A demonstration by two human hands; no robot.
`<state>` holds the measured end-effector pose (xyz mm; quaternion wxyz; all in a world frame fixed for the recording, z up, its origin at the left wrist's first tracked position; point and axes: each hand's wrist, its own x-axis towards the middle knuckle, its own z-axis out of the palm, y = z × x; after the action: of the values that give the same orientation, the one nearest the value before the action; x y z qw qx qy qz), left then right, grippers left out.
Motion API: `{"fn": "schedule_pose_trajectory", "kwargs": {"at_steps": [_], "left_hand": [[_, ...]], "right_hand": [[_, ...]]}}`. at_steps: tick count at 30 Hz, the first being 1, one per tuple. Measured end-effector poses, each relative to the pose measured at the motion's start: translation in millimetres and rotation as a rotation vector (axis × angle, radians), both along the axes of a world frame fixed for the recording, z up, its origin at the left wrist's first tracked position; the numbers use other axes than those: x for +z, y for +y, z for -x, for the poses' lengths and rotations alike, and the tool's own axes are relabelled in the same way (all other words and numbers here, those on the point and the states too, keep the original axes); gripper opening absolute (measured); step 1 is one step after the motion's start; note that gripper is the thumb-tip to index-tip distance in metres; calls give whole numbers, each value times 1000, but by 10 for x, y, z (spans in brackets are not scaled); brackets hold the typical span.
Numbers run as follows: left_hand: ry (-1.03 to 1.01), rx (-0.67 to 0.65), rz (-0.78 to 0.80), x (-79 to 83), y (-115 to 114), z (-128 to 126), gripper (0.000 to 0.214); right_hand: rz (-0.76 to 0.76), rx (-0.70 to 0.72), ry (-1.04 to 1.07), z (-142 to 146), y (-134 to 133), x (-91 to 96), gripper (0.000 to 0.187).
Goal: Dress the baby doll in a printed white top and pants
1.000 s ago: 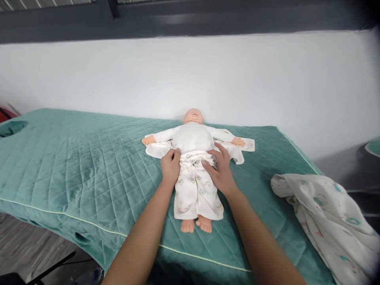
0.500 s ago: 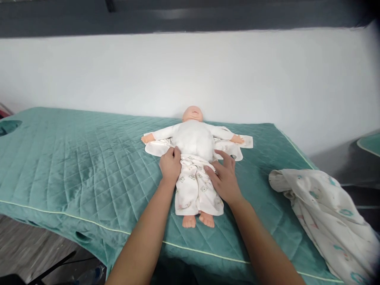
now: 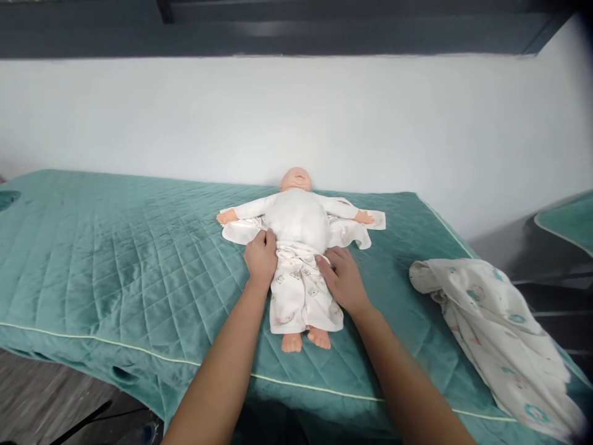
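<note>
A baby doll point(image 3: 296, 213) lies on its back, head toward the wall and arms spread. Its torso is white and soft-looking. White patterned pants point(image 3: 304, 290) cover its legs, with the bare feet showing below the hems. At the waistband's left side, my left hand point(image 3: 262, 256) is closed on the pants. My right hand point(image 3: 343, 278) is closed on the waistband's right side, thumb on top of the cloth. Spread out beneath the doll's back and arms is a white baby shirt point(image 3: 243, 231), partly hidden by the body.
The doll rests on a bed with a green quilted cover point(image 3: 152, 259), its pale-piped front edge nearest me. A crumpled white printed blanket point(image 3: 491, 321) lies at the right, hanging toward the edge. A white wall point(image 3: 231, 117) stands behind the bed, with a dark beam above.
My right hand's fingers have drawn in from spread to closed at the waistband. My left hand keeps its hold. The whole view has shifted slightly.
</note>
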<state>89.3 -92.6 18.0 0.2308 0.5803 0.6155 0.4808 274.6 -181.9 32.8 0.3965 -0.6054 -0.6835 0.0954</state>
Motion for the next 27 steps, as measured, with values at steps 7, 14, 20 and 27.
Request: {"fn": "schedule_pose_trajectory", "kwargs": {"at_steps": [7, 14, 20, 27], "left_hand": [[-188, -120, -18, -13, 9, 58, 41], [-535, -288, -48, 8, -14, 84, 22], [-560, -371, -46, 25, 0, 91, 16], [-582, -452, 7, 25, 8, 77, 28]], "right_hand": [[191, 193, 161, -80, 106, 74, 43], [329, 221, 374, -65, 53, 172, 40], [252, 75, 379, -7, 121, 97, 39], [140, -120, 333, 63, 289, -18, 38]]}}
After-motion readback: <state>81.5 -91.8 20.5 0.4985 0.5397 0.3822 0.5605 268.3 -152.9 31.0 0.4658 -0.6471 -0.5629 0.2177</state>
